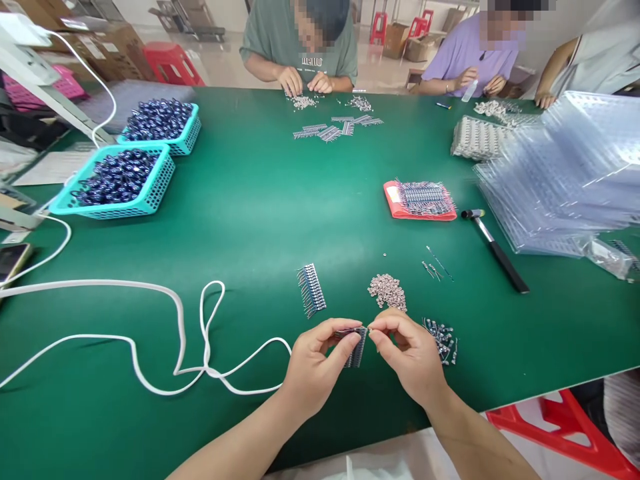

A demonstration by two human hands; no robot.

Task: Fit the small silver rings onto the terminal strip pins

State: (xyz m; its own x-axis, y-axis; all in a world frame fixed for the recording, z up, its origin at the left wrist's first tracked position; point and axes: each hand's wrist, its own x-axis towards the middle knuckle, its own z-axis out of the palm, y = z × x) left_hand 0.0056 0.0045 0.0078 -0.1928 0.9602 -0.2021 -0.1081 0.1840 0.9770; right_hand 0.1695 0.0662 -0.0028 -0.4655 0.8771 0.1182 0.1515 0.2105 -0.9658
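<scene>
My left hand point(313, 363) is closed around a short row of small dark capacitors point(354, 347) with wire leads, held just above the green table point(250, 213). My right hand point(407, 353) pinches at the top of that same row with thumb and forefinger. A finished row of capacitors point(311, 290) lies a little beyond my left hand. A small pile of pale washers point(387, 291) sits beyond my right hand, and loose capacitors point(441, 337) lie to its right.
A white cable point(150, 333) loops across the near left. Two teal baskets point(150, 197) of dark parts stand far left. A red tray point(420, 200), a hammer point(495, 250) and stacked clear trays point(565, 173) lie right. Three people work at the far edge.
</scene>
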